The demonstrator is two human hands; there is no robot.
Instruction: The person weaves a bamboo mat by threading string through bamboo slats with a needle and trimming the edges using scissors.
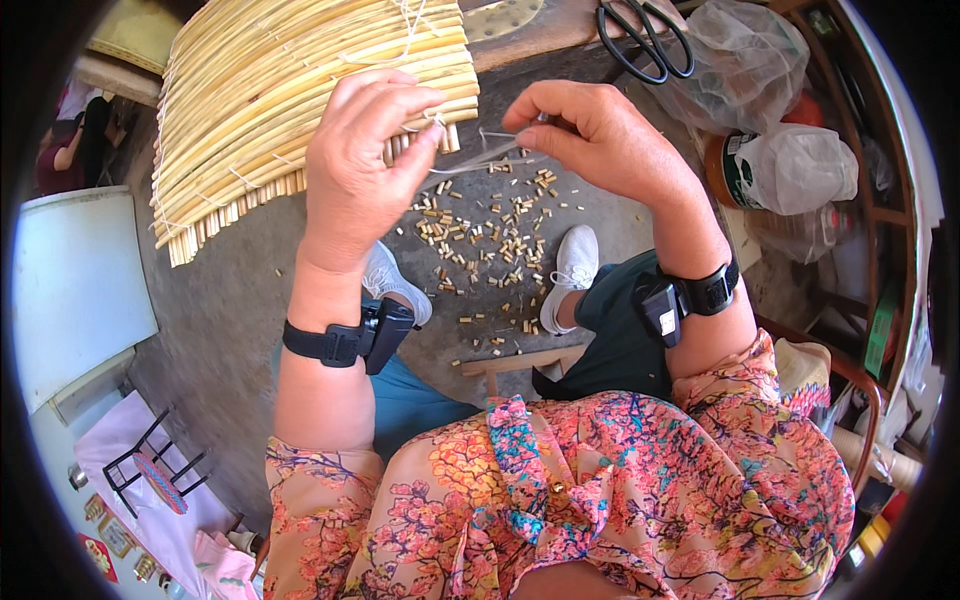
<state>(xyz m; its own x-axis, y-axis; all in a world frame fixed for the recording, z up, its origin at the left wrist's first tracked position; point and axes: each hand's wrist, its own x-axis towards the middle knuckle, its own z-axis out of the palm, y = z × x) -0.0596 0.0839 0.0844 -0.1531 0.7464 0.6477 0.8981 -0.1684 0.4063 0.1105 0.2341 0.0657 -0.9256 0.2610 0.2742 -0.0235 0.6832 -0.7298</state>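
Observation:
A mat of pale reed or straw stalks [255, 97], bound with white string, hangs over the edge of a wooden bench. At the mat's near right corner, my left hand [360, 157] pinches the string against the stalk ends between thumb and fingers. My right hand [607, 142], apart from the mat, grips loose strands of white string [491, 160] between thumb and forefinger. The strands stretch across the gap between both hands. Another length of string [409, 34] lies loosely on top of the mat. My left fingertips partly hide the binding there.
Black-handled scissors [652, 45] lie on the wooden bench [517, 37]. Many cut stalk pieces [517, 217] litter the concrete floor around my shoes. Plastic bags [735, 67] and a lidded jar [724, 172] crowd the right side, beside a shelf. A person [64, 154] sits at far left.

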